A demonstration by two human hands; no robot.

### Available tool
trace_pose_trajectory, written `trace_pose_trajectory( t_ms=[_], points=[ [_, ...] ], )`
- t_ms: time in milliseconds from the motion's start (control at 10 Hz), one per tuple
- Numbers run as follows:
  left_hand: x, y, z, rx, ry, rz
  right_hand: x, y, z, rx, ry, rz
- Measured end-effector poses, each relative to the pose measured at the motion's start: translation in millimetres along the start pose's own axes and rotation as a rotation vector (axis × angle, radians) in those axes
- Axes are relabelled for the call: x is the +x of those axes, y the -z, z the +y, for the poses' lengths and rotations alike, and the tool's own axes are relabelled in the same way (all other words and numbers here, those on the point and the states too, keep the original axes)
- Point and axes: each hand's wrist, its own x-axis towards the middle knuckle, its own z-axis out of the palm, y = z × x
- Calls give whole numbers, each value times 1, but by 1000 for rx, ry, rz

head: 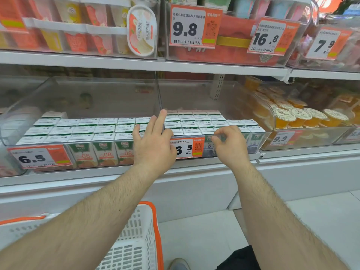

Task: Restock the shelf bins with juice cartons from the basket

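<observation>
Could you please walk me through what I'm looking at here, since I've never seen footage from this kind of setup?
There is no machine here: one wide-angle camera sits on a person's head and looks forward and down, so both bare forearms reach into view from below.

The left hand has straight fingers reaching over the front wall of the clear shelf bins, at the divider between them. The right hand has curled fingers at the front rim of the right bin; whether it pinches the rim or a carton I cannot tell.

Both bins hold neat rows of juice cartons. Price tags reading 6.5 hang on their fronts. Further right sits a bin of orange jelly cups, and other snacks fill the shelf above.

At the bottom stands the white basket with an orange rim; its contents are out of sight.
</observation>
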Motion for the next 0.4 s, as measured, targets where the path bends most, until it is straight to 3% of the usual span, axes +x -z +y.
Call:
trace_pose_trajectory(
  t_ms=[100, 200, 300, 400],
  points=[
    [0, 9, -5, -54, -54, -70, -2, -2, -4, -27, -21, 2],
    [2, 25, -15, -74, -122, -237, -9, -4, -11, -73, -52, 1],
    [-2, 41, -30, 8, -138, -333, -22, -6, -23, -169, -47, 51],
    [-15, 60, -46, 34, -88, -336, -35, -13, -48, -267, 93, 71]
  ],
)
